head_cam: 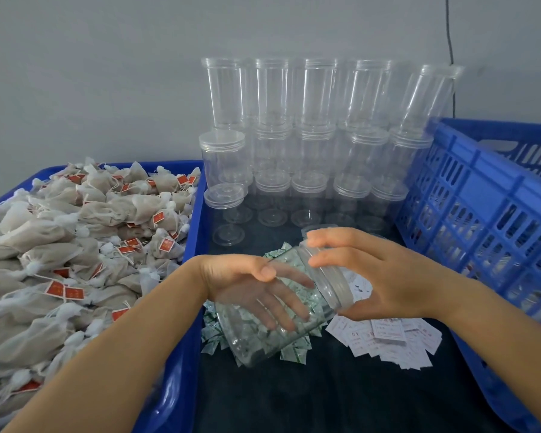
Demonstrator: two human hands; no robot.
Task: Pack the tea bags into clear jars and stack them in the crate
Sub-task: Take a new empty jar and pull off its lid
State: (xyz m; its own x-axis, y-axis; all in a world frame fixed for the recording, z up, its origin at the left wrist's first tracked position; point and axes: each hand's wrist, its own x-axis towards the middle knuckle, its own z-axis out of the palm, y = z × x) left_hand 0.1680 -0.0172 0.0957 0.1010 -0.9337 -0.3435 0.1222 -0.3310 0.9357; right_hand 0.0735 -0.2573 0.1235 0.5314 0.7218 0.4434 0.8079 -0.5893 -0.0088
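A clear jar [281,307] lies tilted on its side in mid-frame, held above the dark desk [325,395], its mouth end up and to the right. The left hand [256,285] is under and behind its body, fingers spread and seen through the plastic, thumb over the top – it cradles the jar with fairly straight fingers. The right hand [372,276] is at the mouth end, fingers arched over the lid [338,285] and thumb below it, loosely curled round the rim. Beneath the jar lie small green-and-white sachets [294,351], and just to their right a scatter of white paper slips [394,339]. To the left, a blue tray [188,307] is heaped with tea bags [75,245] in pale mesh with red tags. Behind the hands, stacks of empty clear jars [310,135] stand against the grey wall [107,73] – some lidded, some open. On the right a blue slatted crate [481,198] stands tilted, with filled jars dimly visible through its slots.
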